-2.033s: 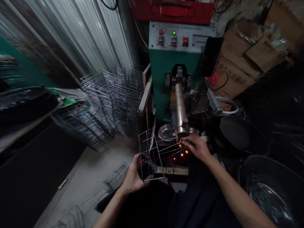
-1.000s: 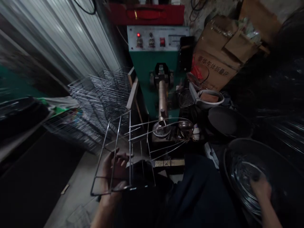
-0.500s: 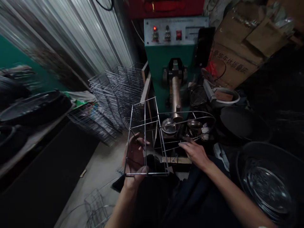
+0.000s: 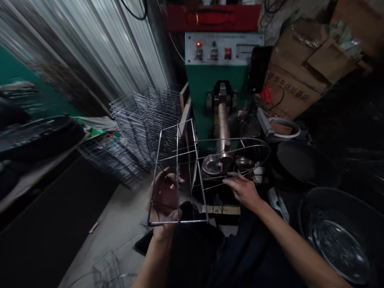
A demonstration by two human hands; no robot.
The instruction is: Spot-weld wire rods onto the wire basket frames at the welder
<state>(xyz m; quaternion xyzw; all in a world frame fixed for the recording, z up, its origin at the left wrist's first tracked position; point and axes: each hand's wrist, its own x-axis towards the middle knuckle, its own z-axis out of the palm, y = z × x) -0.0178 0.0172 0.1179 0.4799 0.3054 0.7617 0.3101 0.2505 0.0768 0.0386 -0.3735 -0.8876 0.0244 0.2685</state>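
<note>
My left hand (image 4: 163,200) is closed on the near side of a wire rack frame (image 4: 180,156), thumb hooked over its bottom bar. A curved wire hoop (image 4: 252,146) juts from the frame toward the right. My right hand (image 4: 243,190) pinches the thin wires of that hoop just below the copper electrode arm (image 4: 223,128) of the green spot welding machine (image 4: 223,76). The frame stands upright between my hands, in front of the machine.
Stacks of finished wire racks (image 4: 144,120) stand at the left beside corrugated metal wall. Two small metal bowls (image 4: 211,165) sit under the electrode. A fan (image 4: 250,127), cardboard boxes (image 4: 303,72), and black tubs (image 4: 339,236) with wire rings crowd the right. More wire frames (image 4: 105,268) lie on the floor.
Sparks at the electrode have stopped. My right hand reached into the right-hand tub and came back to the wires. The frame was turned upright and now carries a curved hoop at the electrode.
</note>
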